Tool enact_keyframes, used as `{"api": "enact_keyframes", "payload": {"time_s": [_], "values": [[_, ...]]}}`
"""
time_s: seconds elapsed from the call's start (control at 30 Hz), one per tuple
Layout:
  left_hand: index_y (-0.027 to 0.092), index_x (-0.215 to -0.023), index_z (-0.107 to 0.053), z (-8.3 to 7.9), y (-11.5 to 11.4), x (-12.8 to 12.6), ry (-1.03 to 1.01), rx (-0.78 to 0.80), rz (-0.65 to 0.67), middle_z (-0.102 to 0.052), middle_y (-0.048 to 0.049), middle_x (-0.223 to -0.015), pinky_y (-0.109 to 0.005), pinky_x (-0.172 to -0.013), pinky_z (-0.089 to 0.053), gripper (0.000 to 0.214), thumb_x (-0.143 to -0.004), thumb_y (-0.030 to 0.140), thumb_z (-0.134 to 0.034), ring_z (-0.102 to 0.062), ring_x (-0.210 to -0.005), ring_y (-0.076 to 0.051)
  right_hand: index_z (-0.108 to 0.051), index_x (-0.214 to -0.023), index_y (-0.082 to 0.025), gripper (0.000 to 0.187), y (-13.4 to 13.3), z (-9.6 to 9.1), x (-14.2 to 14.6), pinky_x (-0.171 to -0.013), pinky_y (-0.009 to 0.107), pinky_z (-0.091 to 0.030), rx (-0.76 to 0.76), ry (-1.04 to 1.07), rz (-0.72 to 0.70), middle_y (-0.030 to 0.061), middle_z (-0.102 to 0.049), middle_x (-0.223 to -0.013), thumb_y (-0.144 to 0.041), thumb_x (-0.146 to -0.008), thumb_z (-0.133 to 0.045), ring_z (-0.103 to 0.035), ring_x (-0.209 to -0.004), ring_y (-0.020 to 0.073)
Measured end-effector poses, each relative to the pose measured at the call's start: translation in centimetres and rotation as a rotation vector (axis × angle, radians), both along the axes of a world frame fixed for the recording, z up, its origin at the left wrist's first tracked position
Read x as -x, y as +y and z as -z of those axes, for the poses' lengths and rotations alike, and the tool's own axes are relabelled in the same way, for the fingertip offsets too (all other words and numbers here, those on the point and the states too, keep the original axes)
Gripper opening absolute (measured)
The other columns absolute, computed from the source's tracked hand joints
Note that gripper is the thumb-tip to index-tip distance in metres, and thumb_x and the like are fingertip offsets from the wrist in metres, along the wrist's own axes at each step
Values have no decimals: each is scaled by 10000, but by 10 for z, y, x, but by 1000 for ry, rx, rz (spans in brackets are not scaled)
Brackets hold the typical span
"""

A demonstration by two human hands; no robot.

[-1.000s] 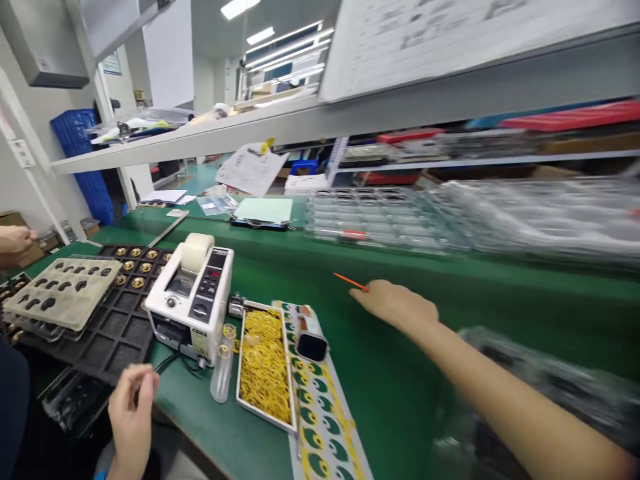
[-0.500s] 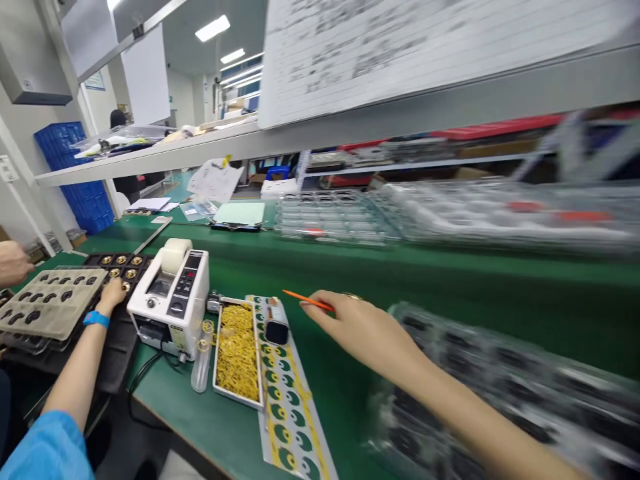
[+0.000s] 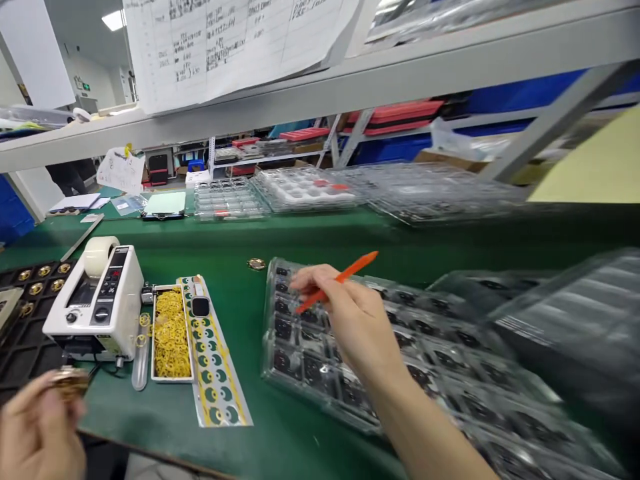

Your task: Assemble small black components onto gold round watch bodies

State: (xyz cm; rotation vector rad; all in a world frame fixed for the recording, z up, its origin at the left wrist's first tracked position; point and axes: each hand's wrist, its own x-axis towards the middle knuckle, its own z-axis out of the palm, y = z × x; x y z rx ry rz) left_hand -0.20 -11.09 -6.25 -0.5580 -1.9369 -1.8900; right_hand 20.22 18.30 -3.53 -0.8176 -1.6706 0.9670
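My right hand (image 3: pixel 350 320) grips a thin orange stick (image 3: pixel 340 280) and hovers over a clear plastic tray (image 3: pixel 295 373) of dark round parts on the green bench. Down at the lower left corner, my left hand (image 3: pixel 37 427) holds a small gold-coloured round part (image 3: pixel 70 381) between its fingertips, blurred by motion. A black tray (image 3: pixel 20 333) with more gold parts lies just beyond that hand.
A white tape dispenser (image 3: pixel 97 300) stands left of centre, beside a metal tray of yellow rings (image 3: pixel 170 333), a sticker strip (image 3: pixel 213 363) carrying a small dark watch-like piece (image 3: pixel 201 306), and a clear tube (image 3: pixel 141 353). One gold part (image 3: pixel 257 264) lies loose. Clear trays (image 3: pixel 310 190) line the back.
The view swung right. My left hand came back from the black tray with a gold part. My right hand, still gripping the orange stick, now sits over the clear tray.
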Motion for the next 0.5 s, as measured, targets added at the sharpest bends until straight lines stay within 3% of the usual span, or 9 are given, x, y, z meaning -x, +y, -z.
{"api": "enact_keyframes", "payload": {"time_s": [0.07, 0.13, 0.2, 0.33, 0.5], "values": [[199, -998, -621, 0, 36, -31, -217, 63, 413, -732, -15, -792, -227, -447, -492, 230, -850, 363, -686, -665, -558, -158, -612, -629, -231, 468, -5, 4, 2, -739, 355, -469, 35, 81, -16, 60, -611, -776, -598, -883, -473, -570, -775, 223], [169, -986, -644, -5, 77, -43, -442, 104, 762, -721, -25, -726, -209, -395, -474, 317, -832, 443, -685, -653, -500, -149, -652, -671, -231, 502, -11, 10, 6, -717, 349, -473, 74, 96, -27, 57, -610, -764, -645, -886, -466, -570, -752, 215], [143, -1091, -649, -8, 114, -38, -629, 136, 980, -701, -10, -689, -245, -514, -561, 456, -772, 454, -743, -652, -489, -133, -701, -757, -229, 521, -19, 15, 10, -628, 327, -474, 108, 109, -65, 44, -594, -709, -671, -891, -459, -557, -664, 192], [149, -1112, -692, -5, 148, -19, -774, 55, 1059, -615, 36, -618, -294, -679, -610, 528, -678, 419, -825, -690, -606, -152, -731, -874, -231, 439, -42, 22, 19, -576, 291, -506, 34, 187, -232, 32, -618, -686, -569, -952, -462, -587, -611, 164], [175, -1043, -721, 2, 143, -11, -755, 38, 1032, -540, 64, -581, -304, -738, -614, 373, -723, 349, -801, -604, -579, -101, -700, -860, -231, 205, -70, 32, 30, -596, 263, -550, -139, 129, -378, 32, -669, -730, -293, -967, -537, -645, -672, 161]]}}
